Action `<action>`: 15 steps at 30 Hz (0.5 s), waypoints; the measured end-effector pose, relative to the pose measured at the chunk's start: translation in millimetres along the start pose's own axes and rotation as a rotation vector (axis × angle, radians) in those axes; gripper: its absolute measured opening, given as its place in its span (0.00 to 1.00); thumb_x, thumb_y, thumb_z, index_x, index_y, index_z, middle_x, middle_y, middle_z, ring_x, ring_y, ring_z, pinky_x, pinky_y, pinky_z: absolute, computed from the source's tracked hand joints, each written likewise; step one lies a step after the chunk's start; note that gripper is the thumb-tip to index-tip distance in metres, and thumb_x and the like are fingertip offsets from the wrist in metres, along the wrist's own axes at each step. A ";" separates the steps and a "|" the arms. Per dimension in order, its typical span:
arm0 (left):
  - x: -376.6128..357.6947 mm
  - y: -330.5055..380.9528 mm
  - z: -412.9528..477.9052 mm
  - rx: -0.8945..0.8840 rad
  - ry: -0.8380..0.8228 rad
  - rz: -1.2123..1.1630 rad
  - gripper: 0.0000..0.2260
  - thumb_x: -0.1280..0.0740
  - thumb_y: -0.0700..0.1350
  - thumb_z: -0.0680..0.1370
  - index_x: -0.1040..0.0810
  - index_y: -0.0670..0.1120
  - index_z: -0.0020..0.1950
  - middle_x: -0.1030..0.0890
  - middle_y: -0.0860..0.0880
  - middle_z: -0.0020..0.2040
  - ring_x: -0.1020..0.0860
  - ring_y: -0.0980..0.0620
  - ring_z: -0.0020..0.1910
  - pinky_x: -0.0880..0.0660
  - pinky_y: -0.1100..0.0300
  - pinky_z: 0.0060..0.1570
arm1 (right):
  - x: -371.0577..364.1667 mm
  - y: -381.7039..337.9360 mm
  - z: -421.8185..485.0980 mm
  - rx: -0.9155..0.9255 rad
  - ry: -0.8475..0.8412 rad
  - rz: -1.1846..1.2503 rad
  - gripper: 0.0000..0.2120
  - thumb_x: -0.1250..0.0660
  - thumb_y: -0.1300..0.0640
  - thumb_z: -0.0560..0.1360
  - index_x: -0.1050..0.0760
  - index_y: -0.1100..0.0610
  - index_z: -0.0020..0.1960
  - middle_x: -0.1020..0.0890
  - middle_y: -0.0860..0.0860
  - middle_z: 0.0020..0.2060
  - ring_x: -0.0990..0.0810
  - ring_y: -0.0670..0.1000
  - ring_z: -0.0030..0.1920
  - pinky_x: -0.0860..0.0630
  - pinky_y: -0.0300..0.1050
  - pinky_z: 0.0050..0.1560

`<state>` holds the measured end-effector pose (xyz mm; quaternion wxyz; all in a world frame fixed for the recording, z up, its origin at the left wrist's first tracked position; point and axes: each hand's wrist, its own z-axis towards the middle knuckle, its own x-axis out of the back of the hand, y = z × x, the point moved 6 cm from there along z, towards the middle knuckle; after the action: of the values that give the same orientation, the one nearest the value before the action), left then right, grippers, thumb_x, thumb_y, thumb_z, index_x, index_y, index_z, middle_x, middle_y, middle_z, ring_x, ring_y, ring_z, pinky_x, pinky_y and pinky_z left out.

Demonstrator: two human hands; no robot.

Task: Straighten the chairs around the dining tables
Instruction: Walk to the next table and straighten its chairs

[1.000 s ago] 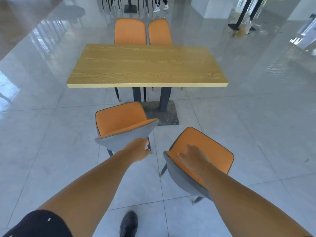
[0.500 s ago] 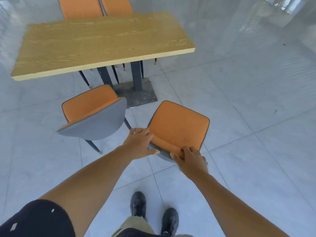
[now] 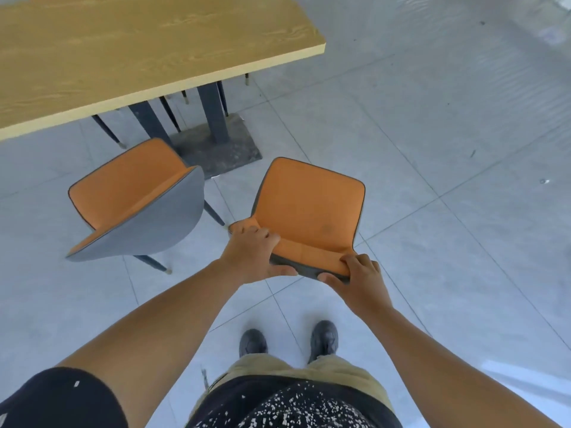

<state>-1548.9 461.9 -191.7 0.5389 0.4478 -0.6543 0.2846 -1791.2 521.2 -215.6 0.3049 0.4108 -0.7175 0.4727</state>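
An orange-seated chair with a grey back (image 3: pixel 309 205) stands on the tiled floor directly in front of me, its seat turned slightly right of the table. My left hand (image 3: pixel 255 251) grips the left end of its backrest top, fingers curled over the orange side. My right hand (image 3: pixel 355 273) grips the right end the same way. A second orange and grey chair (image 3: pixel 136 199) stands to the left, angled, partly under the wooden table (image 3: pixel 139 47).
The table's dark pedestal and base plate (image 3: pixel 216 146) lie between the two chairs. Thin dark legs of chairs on the far side show under the tabletop. Open grey tile floor stretches to the right. My shoes (image 3: pixel 253 341) stand close behind the held chair.
My left hand left the left chair's back and took hold of the right chair's backrest. My right hand closed on it too. I have stepped closer and look further down.
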 end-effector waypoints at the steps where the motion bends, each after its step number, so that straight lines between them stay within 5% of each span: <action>1: -0.4 -0.1 1.7 0.013 0.022 0.013 0.43 0.55 0.82 0.67 0.26 0.51 0.61 0.21 0.51 0.56 0.24 0.48 0.56 0.31 0.46 0.60 | 1.8 0.3 4.6 0.015 0.013 0.003 0.38 0.40 0.21 0.64 0.26 0.49 0.59 0.27 0.49 0.58 0.32 0.54 0.62 0.26 0.50 0.53; 5: 5.3 -4.6 19.9 0.077 0.075 -0.006 0.42 0.56 0.81 0.68 0.25 0.51 0.60 0.21 0.51 0.56 0.26 0.48 0.56 0.32 0.47 0.61 | 17.4 -1.4 35.9 0.071 0.036 0.020 0.39 0.38 0.22 0.65 0.24 0.51 0.61 0.25 0.51 0.58 0.31 0.57 0.62 0.26 0.51 0.58; 15: 25.1 -31.6 61.7 0.243 0.142 -0.073 0.40 0.50 0.78 0.71 0.29 0.50 0.69 0.26 0.51 0.65 0.33 0.47 0.66 0.40 0.45 0.70 | 36.9 -40.9 130.4 0.203 -0.097 -0.048 0.37 0.42 0.21 0.66 0.23 0.52 0.55 0.24 0.50 0.55 0.30 0.58 0.60 0.24 0.53 0.52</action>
<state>-1548.9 388.3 -186.9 0.5355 0.5119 -0.5585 0.3731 -1779.3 380.2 -215.5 0.2377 0.4791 -0.6699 0.5150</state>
